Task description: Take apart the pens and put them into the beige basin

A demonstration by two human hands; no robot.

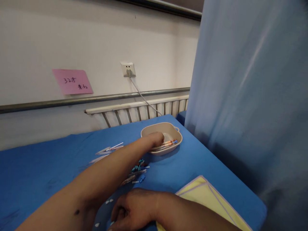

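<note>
My left hand reaches inside a beige plastic basin, with its fingers closed and mostly hidden from me. Beside it in the basin lie several pens, some with orange and blue parts. Low in the view, my right hand is curled over the blue bed surface, and a bit of something teal shows at its fingertips. Partly behind my left forearm is a pile of small teal and blue pieces with clear pen parts. Small white pieces lie left of my right hand.
Slim white and clear pen parts lie left of my left forearm. A folded yellow cloth sits under my right forearm. Behind the blue bed are a white rail and a plugged-in cable; a blue curtain hangs right.
</note>
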